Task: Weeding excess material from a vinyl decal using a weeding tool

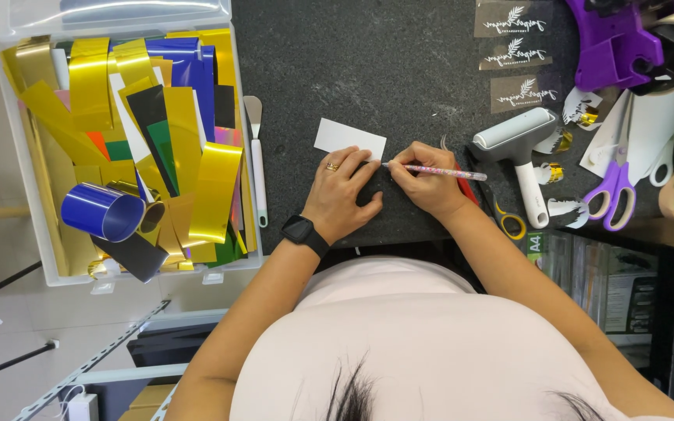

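A small white card (349,138) lies on the dark speckled worktop (368,62). My left hand (342,193), with a ring and a black watch on the wrist, rests flat on the card's near edge. My right hand (424,178) grips a thin pen-like tool (438,171) with a patterned shaft. Its tip points left toward the card's lower right corner, next to my left fingertips.
A clear plastic bin (37,226) at the left holds several gold, blue, black and green foil strips. A white-handled spatula (257,156) lies beside it. To the right lie a white roller (518,148), yellow-handled scissors (501,214), purple scissors (610,191), a purple tape dispenser (614,39) and small clear labels (512,54).
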